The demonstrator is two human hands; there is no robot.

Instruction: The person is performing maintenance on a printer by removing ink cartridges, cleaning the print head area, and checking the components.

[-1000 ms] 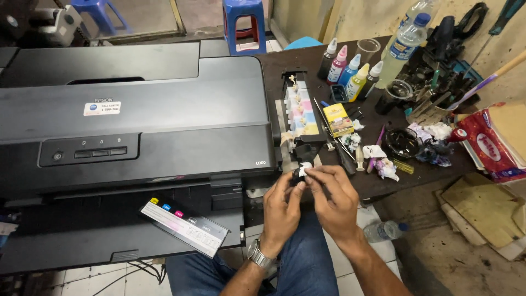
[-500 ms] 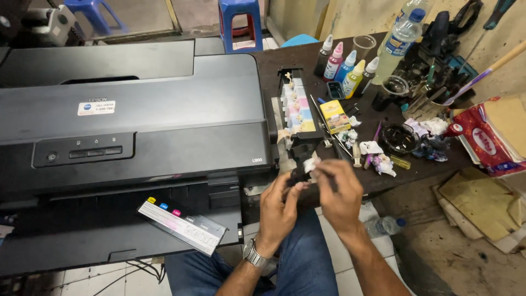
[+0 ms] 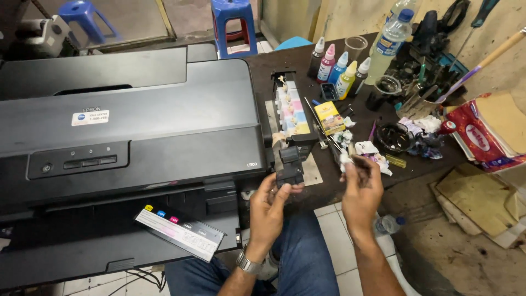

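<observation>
Your left hand (image 3: 268, 205) has its fingers (image 3: 286, 189) closed around a small black printer part (image 3: 289, 167), held just off the front edge of the worktop (image 3: 263, 71), while your right hand (image 3: 360, 189) pinches a stained white wad of tissue (image 3: 345, 159) between thumb and fingertips, a little apart from the part. The part is out of the big black printer (image 3: 131, 126) beside the ink tank block (image 3: 290, 107), and judging by the soiled tissue, wiping looks under way, refitting not yet done.
</observation>
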